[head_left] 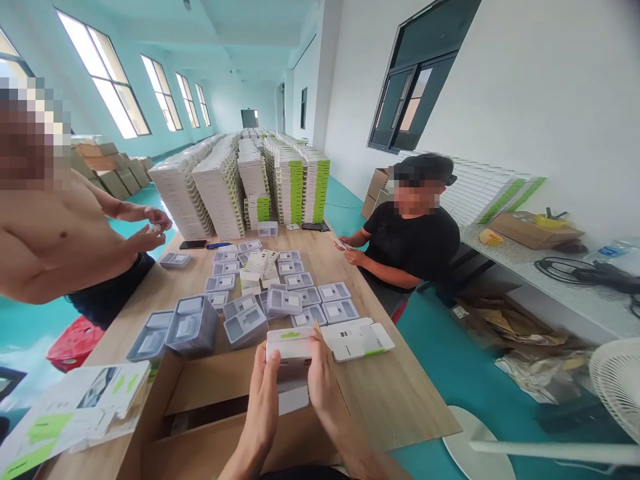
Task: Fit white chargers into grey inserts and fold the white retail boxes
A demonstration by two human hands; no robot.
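Note:
A small white carton (291, 349) with a green mark is between my two hands, tilted, with a flap hanging down at its near end. My left hand (263, 395) grips its left side, the thumb along the edge. On the right side, my right hand (323, 380) presses with its fingers. Whether anything lies inside the carton cannot be made out. Below my hands stands an open brown cardboard box (213, 380). Flattened white cartons (356, 340) lie just right of my right hand.
Plastic trays (245, 323) with small white items cover the table's middle, beside stacked trays (190, 327). Printed flat cartons (80, 407) lie at left. Tall white box stacks (217, 187) stand behind. One person is at left, another at right. A fan (620, 387) stands right.

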